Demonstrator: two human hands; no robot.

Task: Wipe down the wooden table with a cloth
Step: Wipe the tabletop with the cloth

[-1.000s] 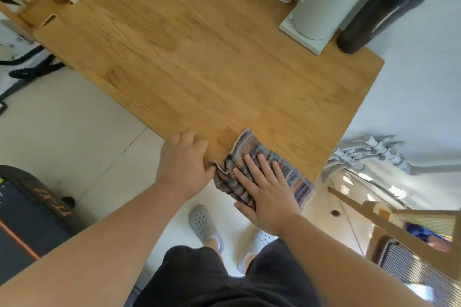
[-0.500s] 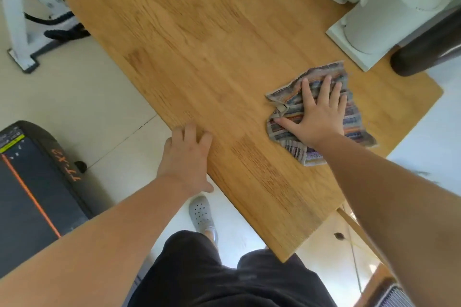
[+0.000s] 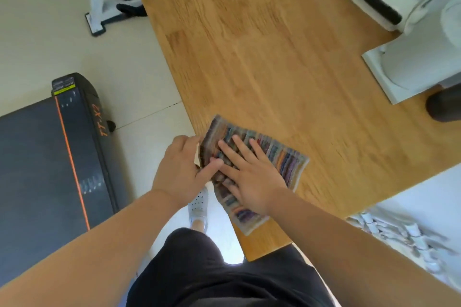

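table (image 3: pixel 274 70) stretches ahead and to the right of both hands. cloth (image 3: pixel 282 159) lies at its near left edge, under the right hand (image 3: pixel 252 177), which presses it flat with fingers spread. left hand (image 3: pixel 179 164) touches the cloth's left end at the edge; i cannot tell if it grips.

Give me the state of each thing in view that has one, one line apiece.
cloth: spread flat at the table's near edge, under the right hand.
right hand: flat, fingers spread, pressing the cloth.
left hand: at the table edge, thumb against the cloth; grip unclear.
wooden table: carrying the cloth and the jug.
white jug: upright on its base.
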